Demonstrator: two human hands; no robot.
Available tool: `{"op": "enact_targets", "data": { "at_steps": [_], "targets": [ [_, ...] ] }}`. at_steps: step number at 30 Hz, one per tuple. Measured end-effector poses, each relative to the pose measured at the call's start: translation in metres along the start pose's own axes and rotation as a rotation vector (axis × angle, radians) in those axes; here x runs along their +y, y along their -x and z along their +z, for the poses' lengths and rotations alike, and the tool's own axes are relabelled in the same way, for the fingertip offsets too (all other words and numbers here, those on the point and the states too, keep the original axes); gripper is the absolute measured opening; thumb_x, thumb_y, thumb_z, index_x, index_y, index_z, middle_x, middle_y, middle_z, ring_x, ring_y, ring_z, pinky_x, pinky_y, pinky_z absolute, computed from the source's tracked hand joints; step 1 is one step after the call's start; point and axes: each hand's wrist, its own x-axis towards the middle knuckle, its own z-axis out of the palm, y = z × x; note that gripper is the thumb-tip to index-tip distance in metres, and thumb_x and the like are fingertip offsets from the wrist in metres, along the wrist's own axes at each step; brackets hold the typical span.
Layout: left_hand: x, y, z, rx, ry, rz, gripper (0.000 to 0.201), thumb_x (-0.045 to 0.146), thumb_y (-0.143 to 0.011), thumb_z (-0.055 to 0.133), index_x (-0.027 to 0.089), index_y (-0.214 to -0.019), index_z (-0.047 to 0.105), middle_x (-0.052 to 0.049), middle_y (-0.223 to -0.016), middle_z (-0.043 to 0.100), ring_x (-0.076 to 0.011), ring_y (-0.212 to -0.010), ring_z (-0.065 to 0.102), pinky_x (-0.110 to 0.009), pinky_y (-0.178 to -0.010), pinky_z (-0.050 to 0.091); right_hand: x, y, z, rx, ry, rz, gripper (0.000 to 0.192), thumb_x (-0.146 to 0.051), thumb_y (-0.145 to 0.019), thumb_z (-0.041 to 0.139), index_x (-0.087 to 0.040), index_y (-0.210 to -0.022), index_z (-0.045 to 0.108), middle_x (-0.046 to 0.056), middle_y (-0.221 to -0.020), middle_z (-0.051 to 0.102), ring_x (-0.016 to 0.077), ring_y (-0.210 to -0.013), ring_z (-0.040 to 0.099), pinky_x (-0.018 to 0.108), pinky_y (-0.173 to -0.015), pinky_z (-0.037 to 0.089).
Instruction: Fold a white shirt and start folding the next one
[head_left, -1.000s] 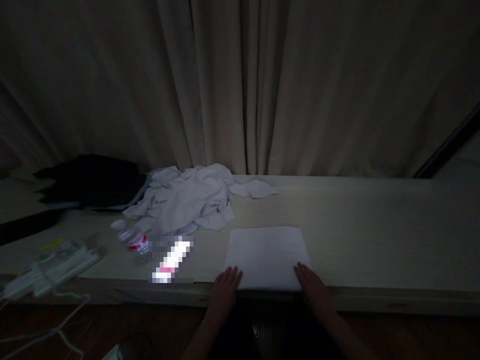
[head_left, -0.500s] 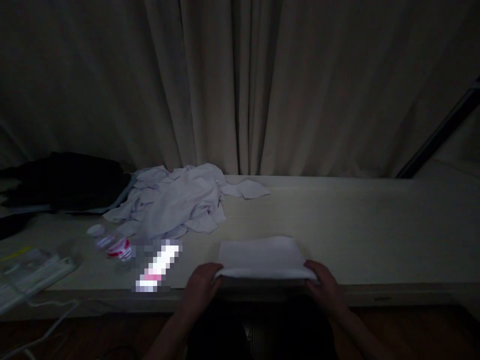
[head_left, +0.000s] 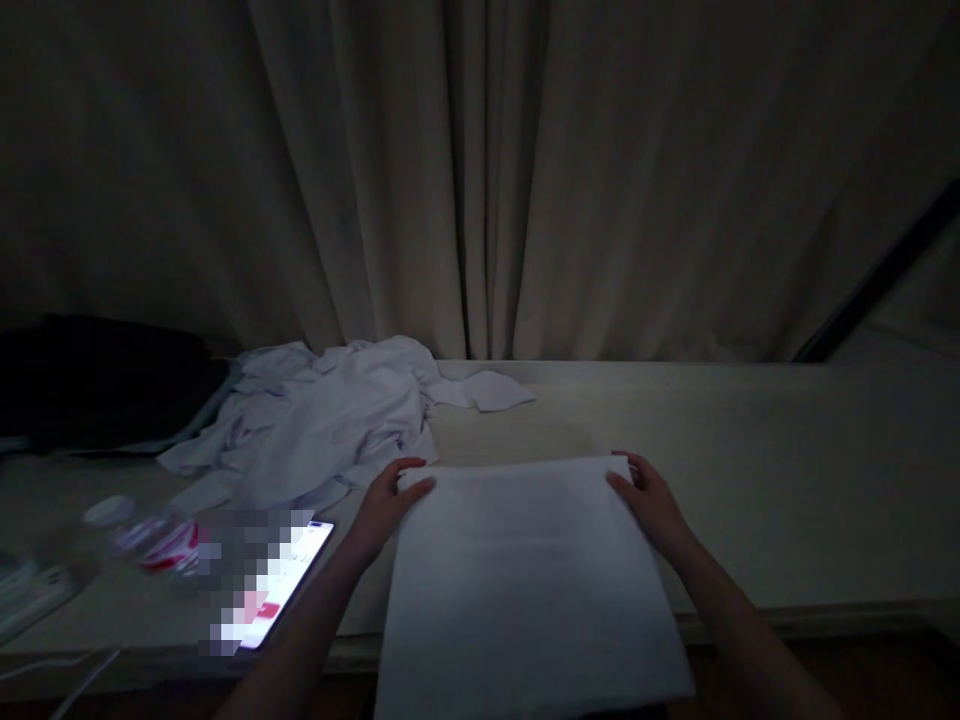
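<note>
A flat white cloth (head_left: 525, 585) spreads from the tabletop down past the front edge towards me, its lower end hanging near my lap. My left hand (head_left: 388, 508) pinches its far left corner, thumb on top and fingers behind. At the far right corner, my right hand (head_left: 651, 502) grips it the same way. The cloth looks smooth, with faint creases across the middle. Whether it is a garment or a plain piece of fabric, I cannot tell.
A crumpled heap of white clothes (head_left: 337, 415) lies at the back left, beside dark folded clothing (head_left: 105, 385). Nearer me are a lit phone (head_left: 289, 590) and a clear plastic bottle (head_left: 142, 535) on its side. A curtain (head_left: 637, 200) hangs behind the table (head_left: 750, 480).
Both hands have moved from the table's front edge farther onto the tabletop, carrying the cloth's held edge away from me. More of the cloth now shows, stretching down towards my lap. The view has shifted.
</note>
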Motion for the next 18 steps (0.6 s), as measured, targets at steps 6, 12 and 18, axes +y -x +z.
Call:
{"op": "enact_targets", "data": {
  "at_steps": [6,12,18],
  "targets": [
    [-0.058,-0.019,0.056,0.121,-0.190,0.067,0.054,0.045,-0.080,0.044,0.012,-0.122,0.047,-0.016,-0.117,0.059,-0.0264,-0.109,0.056,-0.045,-0.094,0.044,0.088,-0.025,0.022,0.184,0.377,0.019,0.053,-0.046,-0.072,0.055,-0.016,-0.116,0.051,0.012,-0.103,0.061,0.0227,-0.086,0.061,0.036,-0.076,0.050],
    [-0.127,0.041,0.087,-0.030,-0.639,0.403,0.043,0.039,-0.086,0.042,0.020,-0.122,0.054,-0.015,-0.131,0.054,-0.0274,-0.122,0.049,-0.047,-0.100,0.041,0.121,0.021,0.015,-0.007,0.663,-0.011,0.047,-0.048,-0.086,0.038,-0.016,-0.120,0.047,0.011,-0.094,0.065,0.0220,-0.081,0.064,0.034,-0.072,0.049],
    [-0.138,0.055,0.090,-0.018,-0.754,0.474,0.045,0.037,-0.086,0.043,0.020,-0.127,0.050,-0.017,-0.138,0.047,-0.0326,-0.130,0.040,-0.054,-0.102,0.037,0.117,0.041,0.022,-0.088,0.939,-0.023,0.041,-0.046,-0.091,0.029,-0.020,-0.116,0.048,0.012,-0.106,0.066,0.0228,-0.089,0.064,0.033,-0.073,0.044]
  ]
}}
